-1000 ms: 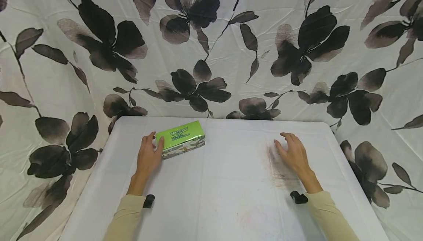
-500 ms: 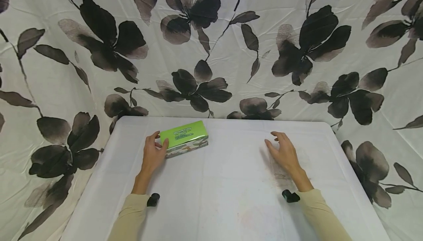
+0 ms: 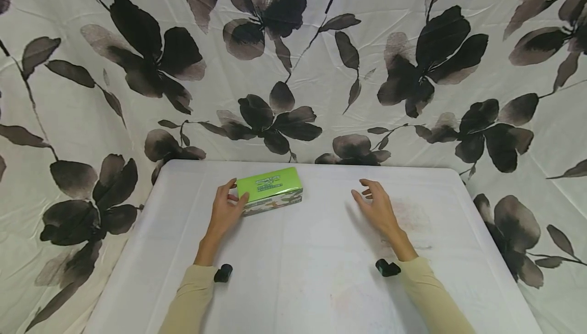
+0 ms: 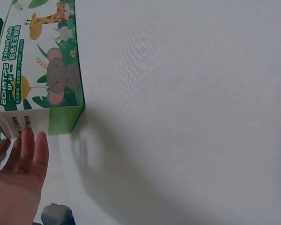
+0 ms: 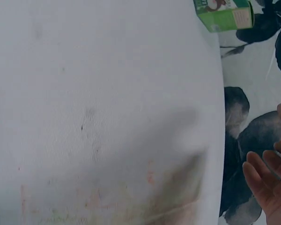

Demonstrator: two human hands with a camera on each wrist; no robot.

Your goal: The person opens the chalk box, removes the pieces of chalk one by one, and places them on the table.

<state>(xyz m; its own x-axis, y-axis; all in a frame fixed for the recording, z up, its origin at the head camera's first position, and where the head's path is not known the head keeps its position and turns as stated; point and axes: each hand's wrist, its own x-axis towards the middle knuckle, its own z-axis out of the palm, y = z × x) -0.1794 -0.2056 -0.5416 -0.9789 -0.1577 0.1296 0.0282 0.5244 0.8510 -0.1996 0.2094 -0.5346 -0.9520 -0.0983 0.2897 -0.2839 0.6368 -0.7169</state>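
A green and white box of coloured chalk lies on the white table near its back edge. My left hand is at the box's left end, its fingertips on the end face with the fingers fairly straight. In the left wrist view, cartoon animals cover the box's long side, and the fingertips touch its short end. My right hand is held over the table to the right of the box, apart from it, fingers loosely bent around nothing. The box's green end shows at the top of the right wrist view.
The white table carries faint reddish smudges to the right. Behind it hangs a white cloth with dark flowers. Small black devices sit at both wrists.
The chalk box has shifted right across the table, with my left hand moving along at its end. My right hand has moved left, towards the box.
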